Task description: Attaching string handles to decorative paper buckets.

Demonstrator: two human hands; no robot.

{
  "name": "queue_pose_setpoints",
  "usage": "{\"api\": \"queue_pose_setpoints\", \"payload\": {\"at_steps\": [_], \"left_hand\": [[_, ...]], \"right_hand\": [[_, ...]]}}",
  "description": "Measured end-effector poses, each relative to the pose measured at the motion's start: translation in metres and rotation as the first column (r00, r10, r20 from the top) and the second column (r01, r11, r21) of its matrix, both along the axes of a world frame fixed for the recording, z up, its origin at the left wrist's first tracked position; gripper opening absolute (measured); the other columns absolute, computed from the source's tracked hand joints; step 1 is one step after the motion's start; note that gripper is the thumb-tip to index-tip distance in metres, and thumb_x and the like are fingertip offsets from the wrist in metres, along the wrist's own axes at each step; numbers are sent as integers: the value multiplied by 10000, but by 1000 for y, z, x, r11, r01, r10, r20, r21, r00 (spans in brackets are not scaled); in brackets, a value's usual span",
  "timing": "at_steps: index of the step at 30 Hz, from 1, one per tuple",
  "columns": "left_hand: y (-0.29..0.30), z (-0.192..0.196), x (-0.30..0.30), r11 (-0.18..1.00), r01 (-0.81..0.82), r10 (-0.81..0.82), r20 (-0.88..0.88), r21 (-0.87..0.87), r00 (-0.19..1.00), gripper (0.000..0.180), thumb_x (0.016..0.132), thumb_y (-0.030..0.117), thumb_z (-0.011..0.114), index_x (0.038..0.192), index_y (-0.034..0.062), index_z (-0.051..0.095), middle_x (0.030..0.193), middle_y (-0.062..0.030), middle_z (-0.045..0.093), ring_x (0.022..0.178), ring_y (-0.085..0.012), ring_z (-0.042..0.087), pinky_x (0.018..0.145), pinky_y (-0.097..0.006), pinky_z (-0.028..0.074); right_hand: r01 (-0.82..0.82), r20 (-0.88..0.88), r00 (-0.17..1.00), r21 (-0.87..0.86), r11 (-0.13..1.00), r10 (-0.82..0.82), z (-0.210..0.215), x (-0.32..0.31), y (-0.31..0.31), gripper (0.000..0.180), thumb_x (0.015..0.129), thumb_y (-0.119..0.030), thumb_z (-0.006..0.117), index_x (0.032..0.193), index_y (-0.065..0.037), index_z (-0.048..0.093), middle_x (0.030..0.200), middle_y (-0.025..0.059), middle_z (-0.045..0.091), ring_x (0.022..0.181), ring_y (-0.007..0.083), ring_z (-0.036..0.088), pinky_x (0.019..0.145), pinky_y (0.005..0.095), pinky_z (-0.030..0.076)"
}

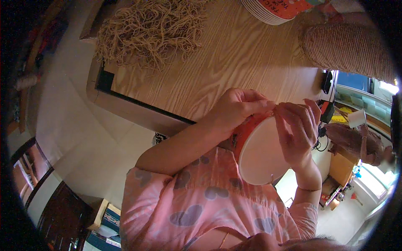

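Observation:
An orange paper bucket (242, 138) with a white inside (261, 154) is tilted in front of my chest, its mouth facing me. My left hand (240, 108) is closed in a pinch at the bucket's upper rim; what lies between its fingertips is too small to make out. My right hand (298, 131) meets it there, fingers bent round the rim and partly covering the white mouth. A tiny light-brown bit (272, 176) shows at the lower rim. Beyond my hands, a loose heap of cut twine (153, 33) lies on the wooden table (234, 62).
A stack of orange and white paper buckets (268, 11) stands at the far edge of view. To the right is a large twine-wound spool (349, 50). Past it a brown-clad person (356, 142) appears near a white cup-shaped thing (357, 118). The table's dark edge (146, 108) runs left of me.

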State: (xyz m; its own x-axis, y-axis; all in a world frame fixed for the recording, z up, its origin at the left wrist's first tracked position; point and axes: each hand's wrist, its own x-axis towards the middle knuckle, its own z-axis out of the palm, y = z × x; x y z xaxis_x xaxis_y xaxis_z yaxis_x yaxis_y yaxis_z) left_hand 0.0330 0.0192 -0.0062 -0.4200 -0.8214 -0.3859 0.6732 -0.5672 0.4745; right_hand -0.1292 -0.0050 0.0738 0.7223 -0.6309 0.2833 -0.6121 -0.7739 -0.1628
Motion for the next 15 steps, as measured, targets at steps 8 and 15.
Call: {"api": "queue_pose_setpoints", "payload": {"at_steps": [8, 15], "left_hand": [[0, -7, -1, 999, -34, 33, -43, -14, 999, 160, 791, 142, 689, 900, 31, 652, 823, -38, 656, 726, -99, 605, 681, -231, 494], [2, -17, 2, 997, 34, -28, 96, -67, 995, 161, 794, 141, 691, 906, 34, 647, 841, -32, 650, 733, -95, 602, 678, -226, 490]], "right_hand": [[41, -59, 998, 94, 995, -36, 8, 7, 3, 261, 698, -18, 673, 952, -49, 624, 948, 77, 627, 848, 247, 590, 860, 434, 398], [38, 41, 998, 312, 949, -54, 12, 6, -7, 190, 740, -22, 641, 928, -53, 633, 915, 94, 627, 859, 271, 595, 832, 396, 427]]}}
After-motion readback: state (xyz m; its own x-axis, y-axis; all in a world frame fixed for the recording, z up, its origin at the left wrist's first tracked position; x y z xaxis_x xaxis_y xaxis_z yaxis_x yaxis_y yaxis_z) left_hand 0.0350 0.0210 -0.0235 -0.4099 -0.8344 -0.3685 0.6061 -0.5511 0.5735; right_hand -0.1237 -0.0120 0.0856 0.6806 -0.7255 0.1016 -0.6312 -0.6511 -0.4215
